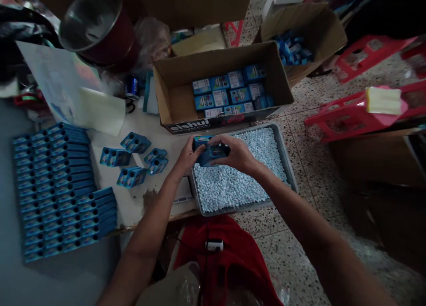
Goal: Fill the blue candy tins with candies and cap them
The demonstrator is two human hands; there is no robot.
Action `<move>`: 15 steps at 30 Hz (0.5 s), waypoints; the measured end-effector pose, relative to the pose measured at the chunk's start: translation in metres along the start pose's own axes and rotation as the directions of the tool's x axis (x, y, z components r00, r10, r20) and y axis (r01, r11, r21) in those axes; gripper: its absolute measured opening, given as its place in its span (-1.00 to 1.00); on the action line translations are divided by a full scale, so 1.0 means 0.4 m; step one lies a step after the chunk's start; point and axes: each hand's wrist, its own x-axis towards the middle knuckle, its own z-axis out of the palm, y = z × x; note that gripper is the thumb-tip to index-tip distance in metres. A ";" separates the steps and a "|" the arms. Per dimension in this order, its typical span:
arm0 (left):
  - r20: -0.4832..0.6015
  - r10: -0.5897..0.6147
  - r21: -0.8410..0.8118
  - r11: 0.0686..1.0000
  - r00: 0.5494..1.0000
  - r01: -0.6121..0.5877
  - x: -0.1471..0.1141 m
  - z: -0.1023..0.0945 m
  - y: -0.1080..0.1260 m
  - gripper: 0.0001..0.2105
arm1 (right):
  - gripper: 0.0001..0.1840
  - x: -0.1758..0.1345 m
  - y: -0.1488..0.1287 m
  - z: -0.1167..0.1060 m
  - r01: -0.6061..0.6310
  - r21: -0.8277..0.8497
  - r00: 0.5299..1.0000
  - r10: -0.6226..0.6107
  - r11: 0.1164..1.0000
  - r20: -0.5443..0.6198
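Over the near-left part of a grey tray (293,177) filled with small pale blue and white pellets (229,188), my two hands hold small blue boxes (208,157). My left hand (188,158) grips their left side, thumb on the near face. From the right, my right hand (237,153) curls its fingers and thumb around the same boxes. At least two boxes seem to be pressed together; my fingers hide part of them. To the left on the table, several similar blue boxes with round holes (132,176) stand in small groups.
Beyond the tray, an open cardboard box (178,97) contains rows of blue boxes. Many stacked blue boxes (63,190) stand at the left. A red pot (124,49), a blue can (132,87) and a second carton (319,35) lie farther back. Red stools (346,115) are at right.
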 end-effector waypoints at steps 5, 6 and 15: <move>0.211 -0.015 -0.247 0.967 0.977 0.068 -0.044 0.023 -0.013 -0.23 | -0.52 -0.021 -0.003 0.026 0.057 -0.029 0.998 -0.056 0.998 0.005; 0.256 -0.018 -0.275 0.957 0.966 0.091 -0.057 0.027 -0.024 -0.19 | -0.57 -0.029 0.002 0.033 0.067 -0.009 0.998 -0.067 0.998 -0.003; 0.354 -0.346 -0.348 0.814 0.869 0.466 -0.271 0.087 -0.139 -0.14 | -0.81 -0.202 0.065 0.200 0.000 0.206 0.992 -0.026 0.979 0.122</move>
